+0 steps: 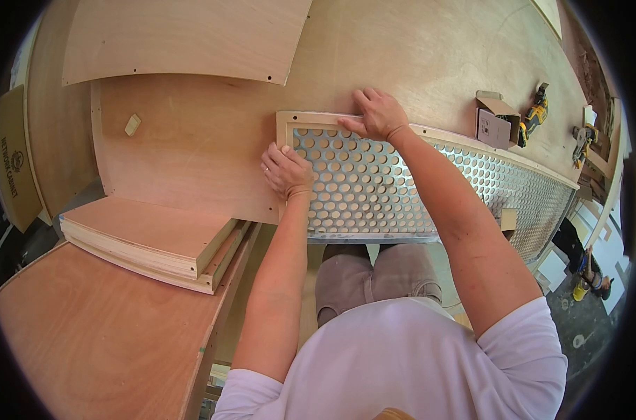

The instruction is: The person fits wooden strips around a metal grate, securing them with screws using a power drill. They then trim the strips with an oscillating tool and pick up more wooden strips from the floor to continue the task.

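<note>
A long perforated metal panel (360,175) with a pale wooden frame (318,117) along its edges lies in front of me on a plywood surface. At the left end, my left hand (288,170) is closed on the short side of the frame, thumb up near the corner. Over the far strip, my right hand (379,114) has its fingers bent on the outer side and its thumb on the inner side, gripping the wood. Dark screw holes show in the frame. The undersides of the fingers are hidden.
Curved wooden pieces (150,238) are stacked on a lower plywood top at left. A small wood block (132,124) lies beyond them. An open cardboard box (496,122) and a yellow-black power tool (535,115) stand at right. Another person (591,269) is at far right.
</note>
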`<state>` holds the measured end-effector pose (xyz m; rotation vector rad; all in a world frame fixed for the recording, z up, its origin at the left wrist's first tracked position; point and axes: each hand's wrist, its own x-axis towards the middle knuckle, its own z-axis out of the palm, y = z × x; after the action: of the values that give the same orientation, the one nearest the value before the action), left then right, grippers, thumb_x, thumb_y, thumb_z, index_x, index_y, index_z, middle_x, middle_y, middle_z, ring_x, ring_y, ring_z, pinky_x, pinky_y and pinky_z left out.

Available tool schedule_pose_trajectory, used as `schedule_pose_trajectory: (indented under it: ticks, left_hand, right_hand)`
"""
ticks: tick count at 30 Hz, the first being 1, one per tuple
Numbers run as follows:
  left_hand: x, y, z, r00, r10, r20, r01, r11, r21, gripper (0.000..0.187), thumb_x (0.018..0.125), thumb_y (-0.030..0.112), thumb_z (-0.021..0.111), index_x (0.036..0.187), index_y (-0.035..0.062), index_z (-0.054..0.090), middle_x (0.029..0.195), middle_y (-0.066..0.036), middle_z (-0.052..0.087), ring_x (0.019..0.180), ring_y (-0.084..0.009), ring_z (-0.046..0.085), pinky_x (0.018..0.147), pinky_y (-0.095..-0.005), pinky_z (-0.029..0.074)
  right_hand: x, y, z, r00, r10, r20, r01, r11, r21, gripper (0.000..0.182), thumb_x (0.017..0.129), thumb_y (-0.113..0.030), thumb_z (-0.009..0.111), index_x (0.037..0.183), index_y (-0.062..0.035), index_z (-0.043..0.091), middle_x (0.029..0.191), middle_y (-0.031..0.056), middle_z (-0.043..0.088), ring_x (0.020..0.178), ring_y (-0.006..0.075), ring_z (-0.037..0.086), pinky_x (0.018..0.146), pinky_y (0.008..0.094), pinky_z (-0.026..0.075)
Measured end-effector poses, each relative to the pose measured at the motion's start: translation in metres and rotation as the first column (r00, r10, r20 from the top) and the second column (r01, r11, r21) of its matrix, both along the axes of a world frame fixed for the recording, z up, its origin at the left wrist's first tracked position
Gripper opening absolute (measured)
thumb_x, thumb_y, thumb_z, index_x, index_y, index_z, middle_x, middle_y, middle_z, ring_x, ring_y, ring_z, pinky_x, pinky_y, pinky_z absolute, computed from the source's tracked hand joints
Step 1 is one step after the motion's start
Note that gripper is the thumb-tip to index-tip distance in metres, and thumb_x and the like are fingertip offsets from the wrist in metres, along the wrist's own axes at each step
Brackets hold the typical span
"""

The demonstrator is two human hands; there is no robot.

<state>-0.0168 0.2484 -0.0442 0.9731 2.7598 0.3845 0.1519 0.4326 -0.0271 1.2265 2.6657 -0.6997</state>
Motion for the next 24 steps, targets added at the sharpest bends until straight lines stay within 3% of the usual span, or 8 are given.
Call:
schedule_pose_trajectory:
  ticks: [24]
  left_hand:
    - [-0.0001, 0.0007, 0.0020, 0.999, 0.017, 0.030, -0.017, 1.000, -0.014, 0.037, 0.102, 0.030, 0.045, 0.125, 0.0031, 0.054, 0.122, -0.018, 0.058, 0.110, -0.0414, 0.056, 0.090, -0.0534, 0.047]
  right_hand:
    - [0.0003, -0.0009, -0.0021, 1.000, -0.003, -0.022, 0.003, 1.000, 0.012, 0.062, 0.088, -0.070, 0.059, 0.104, -0.0093, 0.061, 0.097, 0.0107, 0.065, 0.094, 0.0292, 0.066, 0.082, 0.0403, 0.055]
